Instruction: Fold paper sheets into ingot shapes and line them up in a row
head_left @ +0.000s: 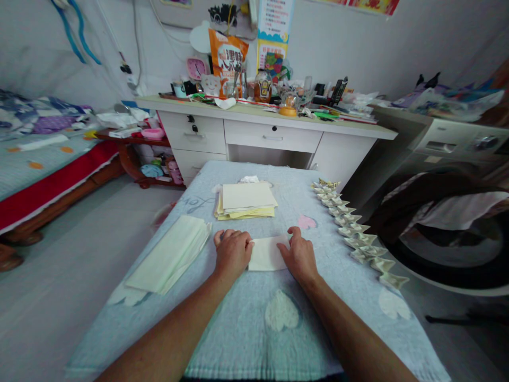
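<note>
A small rectangle of white paper (pixel 265 255), which looks folded, lies on the cloth-covered table in front of me. My left hand (pixel 234 249) is at its left edge, fingers curled and thumb pressed against the paper. At the right edge is my right hand (pixel 300 257), its thumb on the paper and its index finger bent by the upper corner. The undersides of both hands are hidden. Just beyond sits a stack of white and yellow paper sheets (pixel 248 196). Left of my left hand lies a pile of long pale folded papers (pixel 170 254).
Several folded paper boats (pixel 353 228) form a row along the table's right side. A light blue patterned cloth (pixel 246 329) covers the table. Behind stands a white desk (pixel 274 135) loaded with clutter. A washing machine (pixel 457 143) is at right, a bed (pixel 51 154) at left.
</note>
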Tool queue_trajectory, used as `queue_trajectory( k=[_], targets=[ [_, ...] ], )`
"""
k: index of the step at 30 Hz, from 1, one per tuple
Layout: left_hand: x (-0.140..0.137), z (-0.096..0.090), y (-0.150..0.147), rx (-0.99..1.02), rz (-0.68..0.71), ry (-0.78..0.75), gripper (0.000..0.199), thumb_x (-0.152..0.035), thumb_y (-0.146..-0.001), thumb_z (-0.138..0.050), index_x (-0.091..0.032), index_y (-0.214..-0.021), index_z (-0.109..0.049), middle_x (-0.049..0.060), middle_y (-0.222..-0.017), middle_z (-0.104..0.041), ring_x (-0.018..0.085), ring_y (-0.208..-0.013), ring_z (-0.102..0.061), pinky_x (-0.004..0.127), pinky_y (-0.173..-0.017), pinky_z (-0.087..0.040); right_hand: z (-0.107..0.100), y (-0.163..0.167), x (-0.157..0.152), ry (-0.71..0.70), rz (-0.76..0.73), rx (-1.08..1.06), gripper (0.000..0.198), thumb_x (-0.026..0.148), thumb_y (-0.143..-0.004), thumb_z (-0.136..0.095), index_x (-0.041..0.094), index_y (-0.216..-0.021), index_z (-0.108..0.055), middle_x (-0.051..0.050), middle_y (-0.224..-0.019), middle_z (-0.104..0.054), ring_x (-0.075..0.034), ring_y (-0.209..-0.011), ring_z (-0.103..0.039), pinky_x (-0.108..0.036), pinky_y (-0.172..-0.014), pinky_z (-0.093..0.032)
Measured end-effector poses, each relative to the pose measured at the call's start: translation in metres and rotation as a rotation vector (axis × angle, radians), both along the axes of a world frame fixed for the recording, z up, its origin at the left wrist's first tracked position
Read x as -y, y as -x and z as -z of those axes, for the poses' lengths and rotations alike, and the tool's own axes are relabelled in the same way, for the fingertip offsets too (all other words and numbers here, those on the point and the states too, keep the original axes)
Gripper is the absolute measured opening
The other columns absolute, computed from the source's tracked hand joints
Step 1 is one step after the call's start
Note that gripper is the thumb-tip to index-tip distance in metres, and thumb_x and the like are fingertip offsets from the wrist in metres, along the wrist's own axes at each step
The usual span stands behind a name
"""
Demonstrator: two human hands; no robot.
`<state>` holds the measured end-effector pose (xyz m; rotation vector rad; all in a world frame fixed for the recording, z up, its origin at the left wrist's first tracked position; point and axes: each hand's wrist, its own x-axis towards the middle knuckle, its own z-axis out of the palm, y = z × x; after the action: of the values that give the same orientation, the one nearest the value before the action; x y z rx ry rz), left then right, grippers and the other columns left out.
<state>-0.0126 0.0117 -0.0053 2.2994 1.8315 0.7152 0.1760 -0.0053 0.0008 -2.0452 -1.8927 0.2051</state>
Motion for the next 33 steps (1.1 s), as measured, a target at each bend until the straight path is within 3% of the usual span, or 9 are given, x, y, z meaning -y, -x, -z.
queue_trajectory(
  k=[11,17,24,33],
  targets=[
    [0.0,0.001,0.002,-0.029,-0.034,0.035,0.008,-0.029,-0.08,-0.059,-0.023,-0.078,-0.063,0.004,-0.083,-0.067,0.025,-0.092,-0.052,0.044,-0.092,-0.025,0.0,-0.001,0.001,0.03,0.014,-0.037,0.033,0.027,-0.087,-0.054,0.016,-0.115,-0.042,-0.006,-0.085,-0.067,-0.023,-0.08,-0.064,-0.029,-0.069,-0.033],
    [-0.001,0.0,0.002,-0.001,-0.044,-0.004,0.022,-0.028,-0.077,-0.064,-0.024,-0.099,-0.061,0.004,-0.095,-0.064,0.026,-0.1,-0.049,0.042,-0.091,-0.028,0.002,-0.004,0.001,0.033,0.025,-0.106,0.033,0.024,-0.085,-0.056,0.017,-0.114,-0.042,-0.003,-0.08,-0.065,-0.02,-0.076,-0.061,-0.027,-0.065,-0.031],
    [-0.007,-0.003,0.004,-0.009,0.16,0.051,0.013,-0.021,-0.081,-0.061,-0.028,-0.085,-0.071,0.003,-0.098,-0.064,0.024,-0.097,-0.048,0.038,-0.081,-0.034,0.001,-0.004,0.001,0.042,0.023,-0.135,0.033,0.023,-0.084,-0.056,0.017,-0.113,-0.042,-0.002,-0.08,-0.064,-0.02,-0.075,-0.06,-0.027,-0.065,-0.031],
    [-0.008,-0.007,0.008,0.013,0.325,0.127,0.018,-0.022,-0.085,-0.055,-0.022,-0.092,-0.071,0.005,-0.094,-0.067,0.021,-0.09,-0.056,0.035,-0.081,-0.039,0.001,-0.005,0.002,0.036,0.02,-0.186,0.034,0.02,-0.081,-0.056,0.018,-0.113,-0.042,-0.001,-0.078,-0.063,-0.019,-0.072,-0.058,-0.027,-0.066,-0.032]
  ],
)
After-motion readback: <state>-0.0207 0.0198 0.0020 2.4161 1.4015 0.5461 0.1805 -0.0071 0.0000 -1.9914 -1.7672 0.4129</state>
